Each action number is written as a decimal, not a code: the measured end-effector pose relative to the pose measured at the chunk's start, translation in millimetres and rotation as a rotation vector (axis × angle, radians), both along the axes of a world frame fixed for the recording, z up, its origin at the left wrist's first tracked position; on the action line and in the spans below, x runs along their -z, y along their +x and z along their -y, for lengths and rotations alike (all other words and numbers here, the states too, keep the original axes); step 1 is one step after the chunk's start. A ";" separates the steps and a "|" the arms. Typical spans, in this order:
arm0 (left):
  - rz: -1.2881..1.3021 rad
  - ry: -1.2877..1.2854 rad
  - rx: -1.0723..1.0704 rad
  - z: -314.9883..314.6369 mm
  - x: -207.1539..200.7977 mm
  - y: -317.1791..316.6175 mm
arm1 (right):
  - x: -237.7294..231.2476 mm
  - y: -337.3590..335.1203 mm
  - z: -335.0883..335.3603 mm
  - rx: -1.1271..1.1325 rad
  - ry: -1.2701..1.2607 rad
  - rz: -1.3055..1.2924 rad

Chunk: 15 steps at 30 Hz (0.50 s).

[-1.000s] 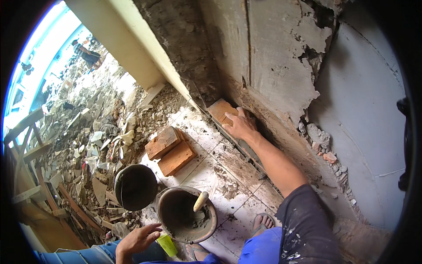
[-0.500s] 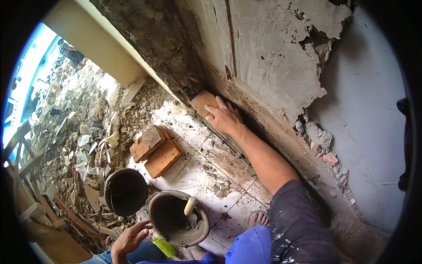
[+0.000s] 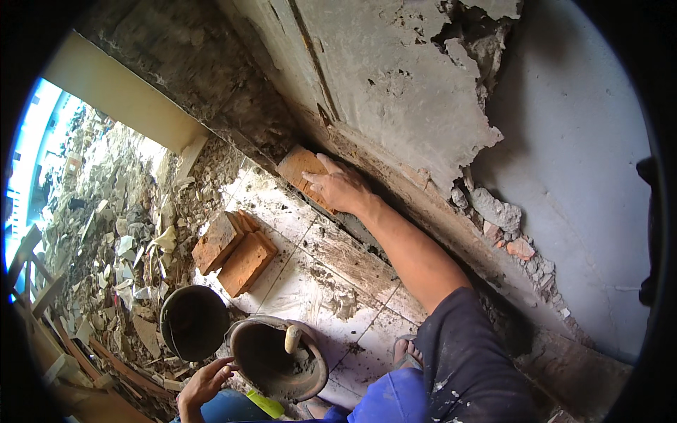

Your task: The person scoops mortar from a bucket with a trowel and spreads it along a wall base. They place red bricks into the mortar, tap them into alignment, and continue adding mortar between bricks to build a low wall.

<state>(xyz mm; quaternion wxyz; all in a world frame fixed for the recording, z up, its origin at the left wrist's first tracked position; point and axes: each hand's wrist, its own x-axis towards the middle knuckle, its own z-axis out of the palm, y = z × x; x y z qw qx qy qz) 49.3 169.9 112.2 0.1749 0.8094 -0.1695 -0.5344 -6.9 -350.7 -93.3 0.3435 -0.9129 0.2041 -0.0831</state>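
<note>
A reddish-orange brick (image 3: 295,166) lies along the foot of the rough wall, close to the corner. Across its top rests my right hand (image 3: 340,189), fingers stretched out and apart; part of the brick is hidden beneath it. My left hand (image 3: 204,389) is low at the left, over my knee, holding nothing visible. Its loosely extended fingers come close to the rim of a mortar bucket (image 3: 319,381); whether they touch it I cannot tell. A pale tool handle (image 3: 292,339) sticks up from that bucket, above some grey mortar (image 3: 303,366).
Several loose bricks (image 3: 247,264) are stacked on the dirty white tiles (image 3: 289,289). Beside the mortar bucket is a second dark bucket (image 3: 192,323). Rubble (image 3: 120,233) and broken wood (image 3: 67,352) cover the left. A yellow-green object (image 3: 265,403) lies by my leg. Plaster chunks (image 3: 497,211) line the right wall.
The view has shifted, moving the scene slightly left. My right hand stays on the brick, its fingers slightly changed. My left hand is closer to the mortar bucket's rim.
</note>
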 end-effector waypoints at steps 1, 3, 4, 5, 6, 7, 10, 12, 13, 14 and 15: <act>0.011 0.003 0.012 1.1 0.3 0.8 | 0.3 0.6 -0.1 -0.014 -0.013 0.012; 0.030 0.012 0.035 3.4 0.5 1.4 | 1.1 1.1 0.6 -0.026 -0.086 -0.009; 0.029 0.023 0.039 4.3 0.2 1.2 | 1.5 1.2 1.7 -0.044 -0.047 0.030; 0.029 0.033 0.045 5.0 -0.2 0.8 | 1.8 1.1 3.5 -0.068 -0.012 0.013; 0.034 0.043 0.054 5.4 -0.7 0.1 | 2.1 0.9 5.3 -0.081 0.003 -0.010; 0.020 0.029 0.037 5.4 -1.4 -0.8 | 2.3 0.7 6.8 -0.082 0.047 -0.018; 0.014 0.004 0.001 4.3 -4.3 -3.3 | 0.9 1.6 7.8 -0.070 0.084 -0.020; 0.025 0.032 -0.014 2.5 -6.6 -5.0 | -1.0 3.8 4.1 -0.063 0.042 -0.051; 0.020 0.002 -0.012 1.6 -7.2 -5.3 | -1.9 5.3 1.4 -0.060 -0.017 0.055; 0.012 -0.001 -0.010 0.4 -7.6 -5.7 | -2.5 6.9 -2.0 -0.036 -0.097 0.084; 0.002 -0.004 -0.008 -0.8 -7.8 -5.8 | -2.9 8.1 -5.1 -0.014 -0.182 0.095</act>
